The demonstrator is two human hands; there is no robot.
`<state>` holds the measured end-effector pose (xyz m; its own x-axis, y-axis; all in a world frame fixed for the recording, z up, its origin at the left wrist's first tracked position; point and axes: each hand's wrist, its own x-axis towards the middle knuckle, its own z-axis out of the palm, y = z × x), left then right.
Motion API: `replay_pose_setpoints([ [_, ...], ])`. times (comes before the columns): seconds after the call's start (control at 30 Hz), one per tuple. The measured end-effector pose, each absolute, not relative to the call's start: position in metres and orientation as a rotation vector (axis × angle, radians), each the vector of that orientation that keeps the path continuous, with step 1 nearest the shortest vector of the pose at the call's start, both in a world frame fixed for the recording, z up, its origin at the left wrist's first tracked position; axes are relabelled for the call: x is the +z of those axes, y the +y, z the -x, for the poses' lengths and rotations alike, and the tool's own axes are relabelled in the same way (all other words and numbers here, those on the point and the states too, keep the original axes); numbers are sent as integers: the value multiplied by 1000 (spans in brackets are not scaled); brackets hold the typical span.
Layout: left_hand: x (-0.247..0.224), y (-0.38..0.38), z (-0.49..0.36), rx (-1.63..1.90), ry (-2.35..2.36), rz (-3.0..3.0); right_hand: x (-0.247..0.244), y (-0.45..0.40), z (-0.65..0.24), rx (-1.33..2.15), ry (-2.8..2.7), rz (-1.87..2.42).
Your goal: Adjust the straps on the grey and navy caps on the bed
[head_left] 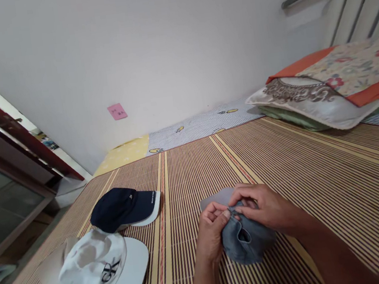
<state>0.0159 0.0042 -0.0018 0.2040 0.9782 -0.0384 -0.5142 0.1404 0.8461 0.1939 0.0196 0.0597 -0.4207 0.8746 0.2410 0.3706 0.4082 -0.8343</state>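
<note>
A grey-blue baseball cap [250, 245] rests on the striped bamboo mat, its back opening turned toward me and its paler brim [216, 198] pointing away. My left hand [212, 230] pinches the cap's edge near its back strap between thumb and fingers. From the other side, my right hand [259, 205] grips the same spot, fingertips close to the left thumb. The exact bit of strap or fastener between the fingertips is partly hidden. To the left lie a navy cap [114, 208] with a white brim edge and a white cap [88, 272] with dark letters.
The bamboo mat [187, 179] covers the bed. A beige item [51, 276] lies beneath the white cap. Stacked pillows [336, 90] sit at the far right below a radiator [363, 7]. A pink note [117, 111] is on the wall; a glass-fronted cabinet [1, 199] stands left.
</note>
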Motion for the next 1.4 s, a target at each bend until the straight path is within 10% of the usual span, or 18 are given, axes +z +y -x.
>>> replay_pose_setpoints([
  [1.4,1,3,-12,1185,680,-857,52,20,-200,1262,-1815,938],
])
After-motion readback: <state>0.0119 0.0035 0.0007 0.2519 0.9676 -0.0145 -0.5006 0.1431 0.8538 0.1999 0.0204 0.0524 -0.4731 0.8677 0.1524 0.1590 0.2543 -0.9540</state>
